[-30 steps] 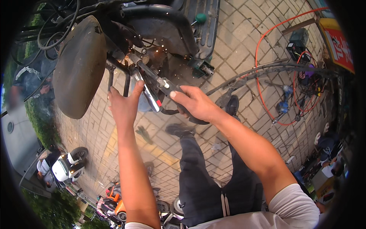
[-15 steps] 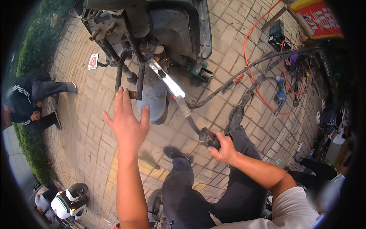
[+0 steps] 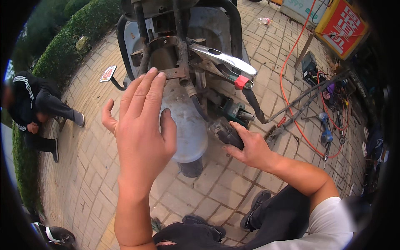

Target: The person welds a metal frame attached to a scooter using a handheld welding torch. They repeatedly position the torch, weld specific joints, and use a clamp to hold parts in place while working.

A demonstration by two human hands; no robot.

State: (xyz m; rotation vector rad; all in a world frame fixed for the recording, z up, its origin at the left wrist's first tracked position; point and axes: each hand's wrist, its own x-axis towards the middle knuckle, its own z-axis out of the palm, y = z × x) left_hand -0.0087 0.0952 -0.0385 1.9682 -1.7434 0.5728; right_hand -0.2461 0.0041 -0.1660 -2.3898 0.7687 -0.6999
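My left hand (image 3: pixel 143 125) is open, palm down and fingers spread, with its fingertips at the rusty cross plate (image 3: pixel 173 73) of a stripped scooter frame (image 3: pixel 181 37). Whether they touch the plate or hover over it, I cannot tell. My right hand (image 3: pixel 252 146) is closed round the dark block-shaped head of a hammer (image 3: pixel 223 130), whose handle points forward toward the frame. Below the plate lies a dusty grey-blue rounded mudguard (image 3: pixel 185 125). From the frame's right side a shiny metal arm (image 3: pixel 227 59) sticks out, with a red piece (image 3: pixel 241 82) near its end.
A green power tool (image 3: pixel 235 111) lies on the paving right of the mudguard. Farther right are dark cables (image 3: pixel 306 98), an orange hose (image 3: pixel 282 83) and a blue cordless tool (image 3: pixel 326 127). A red and yellow sign (image 3: pixel 343 29) stands far right. At left a person (image 3: pixel 35 104) sits by a hedge.
My view has shifted closer to the frame. Both hands have moved nearer to it, and the hammer handle now reaches beside the cross plate. My right hand still grips the hammer head.
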